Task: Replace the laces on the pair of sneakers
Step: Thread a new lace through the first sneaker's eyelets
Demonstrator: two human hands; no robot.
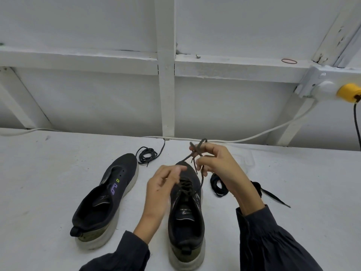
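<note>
Two dark sneakers with white soles stand on the white table (48, 163). The left sneaker (105, 200) has no lace and leans to one side. The right sneaker (186, 214) is laced with a dark brown lace (197, 151) whose ends rise above the toe. My right hand (218, 165) pinches the lace ends above the toe and holds them looped. My left hand (162, 190) hovers over the eyelets with curled fingers; a strand runs toward its fingertips, but whether it holds the strand is unclear.
One loose black lace (146, 154) lies coiled behind the left sneaker. Another black lace (217, 185) lies bundled right of the right sneaker, partly behind my right wrist. A white cable (214, 139) runs along the table's back edge to a wall socket with a yellow plug (348, 92).
</note>
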